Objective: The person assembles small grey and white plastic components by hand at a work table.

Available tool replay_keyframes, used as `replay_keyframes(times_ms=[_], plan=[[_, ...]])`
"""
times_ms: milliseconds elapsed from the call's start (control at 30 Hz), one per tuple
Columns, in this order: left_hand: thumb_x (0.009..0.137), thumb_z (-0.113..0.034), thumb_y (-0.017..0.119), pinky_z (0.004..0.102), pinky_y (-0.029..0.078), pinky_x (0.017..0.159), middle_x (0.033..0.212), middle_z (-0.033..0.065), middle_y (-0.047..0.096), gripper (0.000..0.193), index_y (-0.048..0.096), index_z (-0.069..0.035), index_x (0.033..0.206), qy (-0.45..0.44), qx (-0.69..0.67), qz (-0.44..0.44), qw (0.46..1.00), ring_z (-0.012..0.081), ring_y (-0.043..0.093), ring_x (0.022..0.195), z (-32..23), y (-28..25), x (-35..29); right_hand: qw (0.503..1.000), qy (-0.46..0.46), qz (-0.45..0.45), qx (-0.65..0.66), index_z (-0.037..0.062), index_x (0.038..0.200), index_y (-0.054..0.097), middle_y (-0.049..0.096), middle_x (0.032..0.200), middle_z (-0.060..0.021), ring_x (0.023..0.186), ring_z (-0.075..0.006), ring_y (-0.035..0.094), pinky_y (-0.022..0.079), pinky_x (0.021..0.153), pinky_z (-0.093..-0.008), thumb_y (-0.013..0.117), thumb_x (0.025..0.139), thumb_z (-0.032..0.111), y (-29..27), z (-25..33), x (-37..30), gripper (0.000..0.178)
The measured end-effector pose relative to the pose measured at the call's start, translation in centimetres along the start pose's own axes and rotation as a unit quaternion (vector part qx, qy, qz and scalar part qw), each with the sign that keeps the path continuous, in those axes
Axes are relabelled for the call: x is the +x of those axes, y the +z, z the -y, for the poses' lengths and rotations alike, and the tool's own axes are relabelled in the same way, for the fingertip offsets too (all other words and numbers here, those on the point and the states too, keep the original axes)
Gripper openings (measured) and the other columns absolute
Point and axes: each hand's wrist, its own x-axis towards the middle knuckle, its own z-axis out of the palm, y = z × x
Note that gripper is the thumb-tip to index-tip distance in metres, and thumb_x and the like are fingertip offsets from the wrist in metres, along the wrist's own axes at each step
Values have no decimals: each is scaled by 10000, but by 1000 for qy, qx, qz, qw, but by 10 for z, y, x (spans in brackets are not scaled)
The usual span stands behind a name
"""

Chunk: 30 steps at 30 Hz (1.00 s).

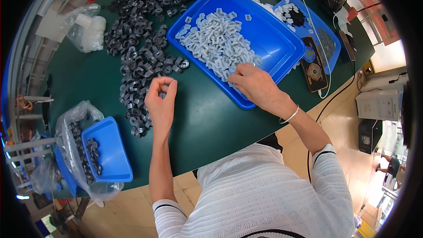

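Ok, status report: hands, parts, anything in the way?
Right hand at pale pieces in blue tray; left hand beside dark rings, grip unclear; phone right of tray, clear of both hands.

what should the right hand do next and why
Probably pinch one of the pale pieces and lift it from the blue tray: the right hand is down at the pile's near end, while the left hand, beside the dark ring-shaped parts, seems to hold a small dark part, largely hidden.
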Motion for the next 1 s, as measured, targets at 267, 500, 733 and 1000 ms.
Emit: replay_keyframes(times_ms=[267,500,733,1000], plan=[[855,-123,677,461,492,589,904,136,606,238,571,-88,1065,215,469,-15,856,373,625,703,4,18,38,993,-83,-10,-81,46,1017,615,543,913,-126,881,-274,580,528,727,-354,596,802,26,10,-5,2,217],[861,-90,653,465,500,590,895,137,577,270,530,-92,1101,187,422,-23,887,383,622,693,-3,13,16,999,-41,4,5,36,997,592,572,909,-129,862,-294,594,516,732,-359,620,821,37,1,-5,0,178],[839,-91,672,468,494,584,886,145,572,252,530,-83,1047,209,498,11,841,366,628,715,-5,-3,25,979,-40,-26,196,15,916,599,601,866,-121,794,-296,599,494,692,-366,653,834,43,12,31,4,102],[838,-97,706,286,417,537,718,30,592,174,548,-24,820,-55,109,23,992,112,528,575,6,14,-22,884,141,-22,445,-4,930,601,584,830,-35,744,-87,566,503,630,-256,661,873,13,40,56,4,84]])
